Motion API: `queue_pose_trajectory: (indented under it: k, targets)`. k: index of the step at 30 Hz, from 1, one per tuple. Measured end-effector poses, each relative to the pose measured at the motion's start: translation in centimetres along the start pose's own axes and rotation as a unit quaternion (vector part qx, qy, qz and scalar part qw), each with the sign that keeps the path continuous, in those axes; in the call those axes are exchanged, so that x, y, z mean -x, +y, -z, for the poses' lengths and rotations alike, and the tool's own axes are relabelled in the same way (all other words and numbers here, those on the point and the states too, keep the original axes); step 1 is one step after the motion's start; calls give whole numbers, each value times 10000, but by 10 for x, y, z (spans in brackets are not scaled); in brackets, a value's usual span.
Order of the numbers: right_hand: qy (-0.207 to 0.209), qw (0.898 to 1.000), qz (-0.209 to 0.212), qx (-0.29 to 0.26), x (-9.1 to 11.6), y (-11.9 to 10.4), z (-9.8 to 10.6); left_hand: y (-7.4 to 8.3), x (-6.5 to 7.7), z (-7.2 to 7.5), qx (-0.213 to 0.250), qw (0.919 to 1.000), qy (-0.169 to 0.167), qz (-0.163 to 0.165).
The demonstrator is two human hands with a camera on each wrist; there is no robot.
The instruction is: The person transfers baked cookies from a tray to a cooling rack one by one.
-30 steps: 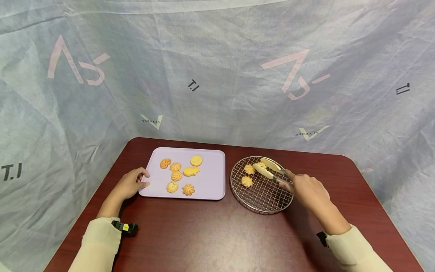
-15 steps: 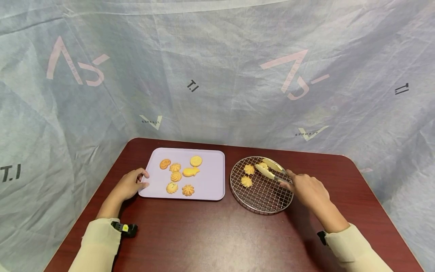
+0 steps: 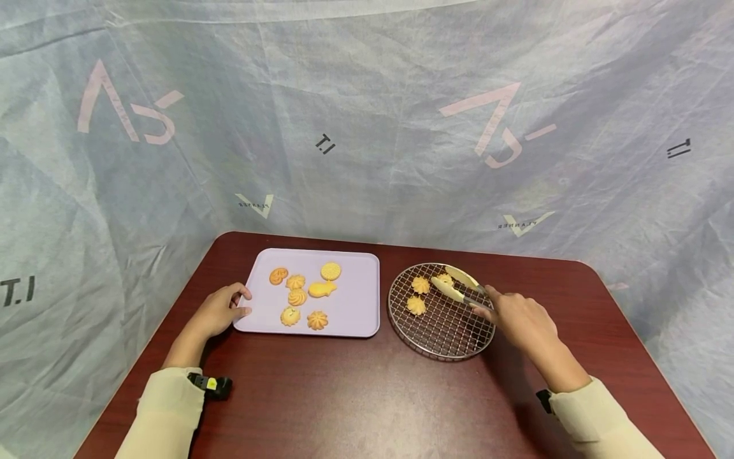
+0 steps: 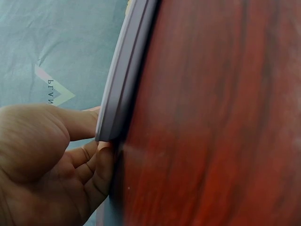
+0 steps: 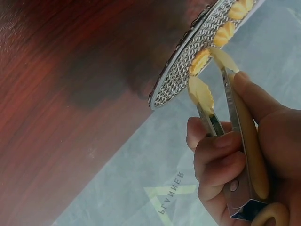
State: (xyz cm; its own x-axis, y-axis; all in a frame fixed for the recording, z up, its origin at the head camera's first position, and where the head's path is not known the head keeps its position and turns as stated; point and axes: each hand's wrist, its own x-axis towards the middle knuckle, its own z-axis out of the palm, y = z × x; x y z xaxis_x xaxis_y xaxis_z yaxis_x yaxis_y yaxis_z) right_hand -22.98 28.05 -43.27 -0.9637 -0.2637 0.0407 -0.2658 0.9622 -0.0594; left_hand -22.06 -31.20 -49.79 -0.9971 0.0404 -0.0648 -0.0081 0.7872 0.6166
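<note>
My right hand [image 3: 524, 322] grips a pair of tongs [image 5: 244, 136] with pale scalloped tips. The tips stand apart on either side of a piped cookie [image 5: 200, 61] at the back of the round wire rack [image 3: 450, 335]. Two more flower-shaped cookies, one a rosette cookie [image 3: 417, 305], lie on the rack left of the tongs. My left hand [image 3: 218, 310] holds the left edge of a lilac tray [image 3: 355, 306], thumb over the rim and fingers beneath. Several cookies lie on the tray, among them a round cookie [image 3: 331, 271] and a fish-like cookie [image 3: 322, 289].
The tray and rack stand side by side on a dark red wooden table [image 3: 355, 395], with a narrow gap between them. Grey printed cloth [image 3: 367, 127] hangs behind the table and on both sides.
The tongs' tips have shifted slightly right and stand a little wider apart, and more of the cookie shows between them. My left hand and the tray stay in place.
</note>
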Motion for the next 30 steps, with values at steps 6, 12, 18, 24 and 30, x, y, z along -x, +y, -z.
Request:
queue_pose_trajectory:
  k: [6,12,18,24,30]
  targets:
    - [77,9999,101,53,0,1,0,0,-1,0,-13,10000,15,-49]
    - [266,9994,212,69,0,1,1,-2,-1,1,-29,9999,34,-101]
    - [375,9989,263,39,0,-2,2,-3,-1,1,-36,9998,67,-160]
    - [399,9990,216,-53,1,-5,3,-2,-2,0,-25,9999,49,-124]
    - [348,9992,157,-117,2,-7,3,-2,-1,-1,-1,9999,51,-123]
